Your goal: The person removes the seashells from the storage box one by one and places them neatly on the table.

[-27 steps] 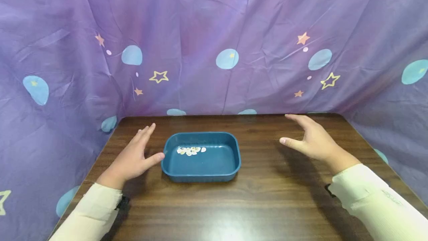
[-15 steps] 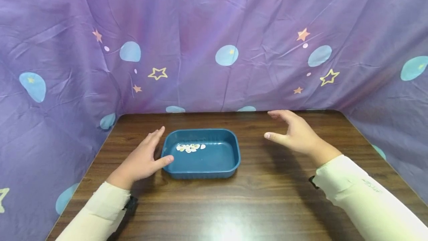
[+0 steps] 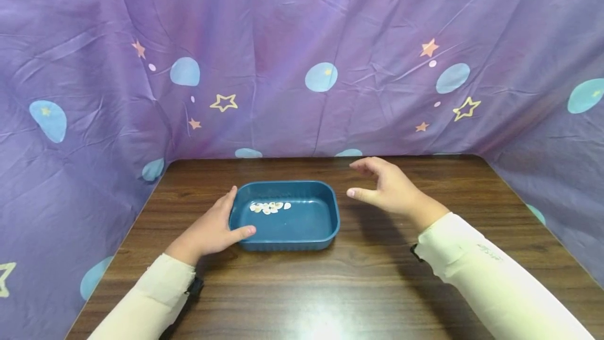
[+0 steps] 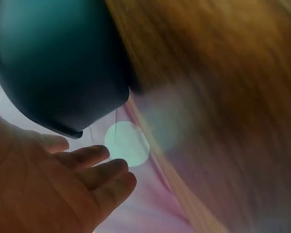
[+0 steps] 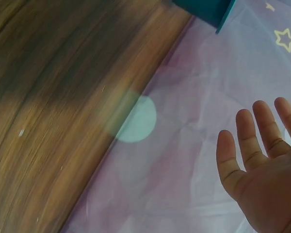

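Observation:
A blue rectangular tray (image 3: 302, 230) with raised walls stands on the wooden table, and several small white pieces with yellowish spots (image 3: 266, 208) lie in its left half. My left hand (image 3: 212, 230) is at the tray's left end, its thumb over the near left corner and its fingers along the outside; in the left wrist view the fingers (image 4: 106, 174) look relaxed beside the tray's dark wall (image 4: 63, 63). To the right of the tray, a short gap away, my right hand (image 3: 391, 188) hovers with thumb and fingers spread, holding nothing. Its fingers (image 5: 247, 136) extend loosely in the right wrist view.
The dark brown wooden table (image 3: 292, 287) carries the tray near its far half. A purple cloth curtain (image 3: 273, 30) with stars and blue ovals hangs behind the table and along both sides.
Both hands have moved inward toward the tray. The left hand has reached its left end, while the right hand has come in from farther right. The tray stays in place.

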The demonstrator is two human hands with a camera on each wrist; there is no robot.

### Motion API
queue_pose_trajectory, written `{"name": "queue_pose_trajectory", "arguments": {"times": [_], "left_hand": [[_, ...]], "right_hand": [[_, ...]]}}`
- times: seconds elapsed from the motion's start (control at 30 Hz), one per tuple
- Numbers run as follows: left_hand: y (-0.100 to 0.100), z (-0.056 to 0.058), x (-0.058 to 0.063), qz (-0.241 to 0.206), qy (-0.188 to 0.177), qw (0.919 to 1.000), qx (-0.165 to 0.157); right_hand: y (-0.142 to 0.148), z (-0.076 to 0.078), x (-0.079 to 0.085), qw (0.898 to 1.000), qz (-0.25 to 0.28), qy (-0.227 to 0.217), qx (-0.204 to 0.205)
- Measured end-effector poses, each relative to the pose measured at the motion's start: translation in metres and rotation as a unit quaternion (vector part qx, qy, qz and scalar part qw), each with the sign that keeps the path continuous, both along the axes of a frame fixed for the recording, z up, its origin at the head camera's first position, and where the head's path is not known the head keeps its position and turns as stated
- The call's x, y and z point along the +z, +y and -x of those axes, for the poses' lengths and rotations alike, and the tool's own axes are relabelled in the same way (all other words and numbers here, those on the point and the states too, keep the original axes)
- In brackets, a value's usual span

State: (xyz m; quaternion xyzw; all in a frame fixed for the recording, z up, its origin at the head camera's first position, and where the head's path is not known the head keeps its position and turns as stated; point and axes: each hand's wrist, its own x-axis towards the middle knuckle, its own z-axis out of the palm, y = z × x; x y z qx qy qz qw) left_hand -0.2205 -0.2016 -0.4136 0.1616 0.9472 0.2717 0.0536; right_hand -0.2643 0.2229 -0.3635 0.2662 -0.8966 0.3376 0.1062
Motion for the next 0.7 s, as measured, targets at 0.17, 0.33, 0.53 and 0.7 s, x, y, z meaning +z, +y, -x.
{"name": "queue_pose_trajectory", "arguments": {"times": [0.17,0.33,0.53,0.7], "left_hand": [[0.003,0.003,-0.001,-0.003,-0.027,0.9996,0.000],[0.004,0.004,0.001,-0.008,-0.038,0.9992,-0.002],[0.006,0.006,0.001,-0.019,-0.050,0.9986,-0.004],[0.006,0.007,-0.002,-0.023,-0.056,0.9981,-0.007]], "right_hand": [[-0.013,0.004,-0.004,1.000,0.005,0.003,0.016],[-0.025,0.008,-0.007,1.000,0.018,-0.012,0.023],[-0.039,0.010,-0.008,0.999,0.018,-0.022,0.029],[-0.050,0.010,-0.010,0.999,0.012,-0.029,0.035]]}}
